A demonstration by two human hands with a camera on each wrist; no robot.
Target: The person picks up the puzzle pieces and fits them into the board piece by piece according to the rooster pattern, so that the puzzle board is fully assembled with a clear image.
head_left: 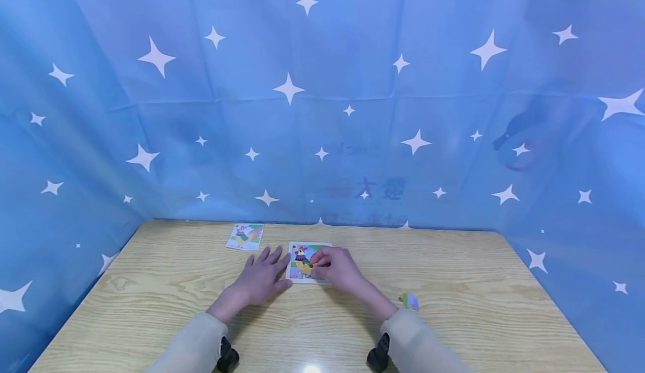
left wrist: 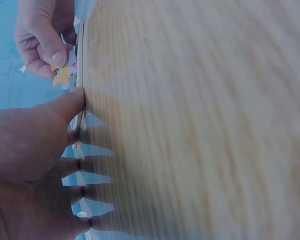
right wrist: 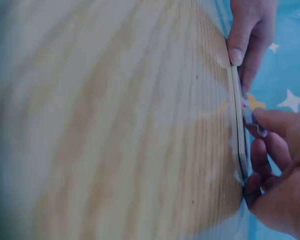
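Note:
A jigsaw puzzle board point(head_left: 298, 266) with a white border and a colourful rooster picture lies flat on the table. My left hand point(head_left: 261, 276) rests at its left side, fingers spread and thumb against the near left corner. Over the right part of the board, my right hand point(head_left: 339, 268) pinches a small puzzle piece between thumb and fingers. This puzzle piece point(left wrist: 62, 77) shows yellow and pale purple in the left wrist view and is tilted up. The right hand covers much of the board's right side, so that part is hidden.
A picture card point(head_left: 245, 236) with a paler rooster image lies behind the left hand. Beside the right forearm is a loose green and purple puzzle piece point(head_left: 410, 301). A blue star-patterned curtain point(head_left: 353, 160) hangs behind the wooden table point(head_left: 478, 283).

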